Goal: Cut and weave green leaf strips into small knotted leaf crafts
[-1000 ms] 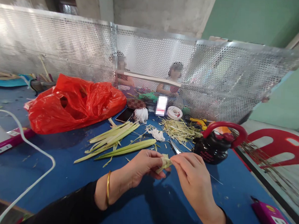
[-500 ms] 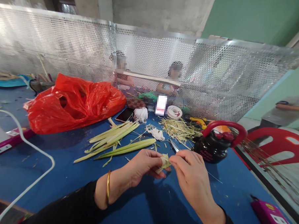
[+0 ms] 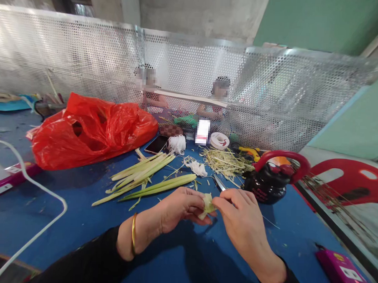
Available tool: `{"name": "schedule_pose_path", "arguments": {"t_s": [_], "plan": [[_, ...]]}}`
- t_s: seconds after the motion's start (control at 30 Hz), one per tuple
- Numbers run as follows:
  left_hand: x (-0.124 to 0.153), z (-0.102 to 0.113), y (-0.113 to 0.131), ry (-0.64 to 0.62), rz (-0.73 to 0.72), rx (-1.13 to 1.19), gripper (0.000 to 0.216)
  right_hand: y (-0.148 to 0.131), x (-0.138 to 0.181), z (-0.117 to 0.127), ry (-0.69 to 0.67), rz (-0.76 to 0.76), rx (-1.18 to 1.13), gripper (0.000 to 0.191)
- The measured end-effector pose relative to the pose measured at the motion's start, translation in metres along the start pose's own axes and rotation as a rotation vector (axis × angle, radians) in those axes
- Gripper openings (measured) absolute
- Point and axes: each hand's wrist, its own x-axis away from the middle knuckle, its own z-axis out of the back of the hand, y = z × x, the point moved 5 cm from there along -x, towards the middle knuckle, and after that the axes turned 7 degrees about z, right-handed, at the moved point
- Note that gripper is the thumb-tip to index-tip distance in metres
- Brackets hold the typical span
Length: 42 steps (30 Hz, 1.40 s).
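Note:
Between my hands is a small folded piece of pale green leaf strip [image 3: 208, 204]. My left hand [image 3: 186, 206] is closed around its left side, the fingers bent behind it. From the right, my right hand [image 3: 240, 219] pinches its edge with thumb and forefinger. Just beyond my right fingers lies a pair of scissors or similar metal blades [image 3: 219, 183], partly hidden by that hand. A bundle of long pale green leaf strips [image 3: 144, 171] lies left of my hands, with greener strips [image 3: 162, 187] closer to them.
At the left sits a red plastic bag [image 3: 92, 137]; a white cable [image 3: 45, 189] crosses in front. Shredded trimmings [image 3: 225, 162], white thread [image 3: 176, 145], a tape roll [image 3: 219, 140] and a black jug [image 3: 267, 184] stand farther back. A perforated metal screen [image 3: 189, 66] borders the table, people behind it.
My right fingers have shifted slightly on the leaf piece, which has turned a little. The view has moved slightly, and the person at the far right has left the picture.

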Motion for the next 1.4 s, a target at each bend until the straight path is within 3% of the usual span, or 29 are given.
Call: {"name": "schedule_pose_path", "arguments": {"t_s": [0.27,0.5,0.67,0.87,1.4], "plan": [[-0.004,0.000,-0.006,-0.036,0.071,0.100,0.029,-0.003,0.002,0.000,0.041,0.063,-0.002,0.028],[-0.005,-0.004,-0.010,-0.010,0.041,0.101,0.024,-0.011,0.007,-0.003,-0.019,0.214,0.044,0.027],[-0.006,-0.004,-0.010,-0.007,0.035,0.128,0.026,-0.016,0.008,-0.004,-0.023,0.247,0.002,0.024],[-0.010,-0.001,-0.017,0.075,0.022,0.247,0.028,-0.025,0.009,-0.013,-0.128,0.291,0.052,0.029],[-0.011,-0.005,-0.023,0.161,0.060,0.377,0.013,-0.034,0.014,-0.028,-0.172,0.241,0.126,0.031]]}}
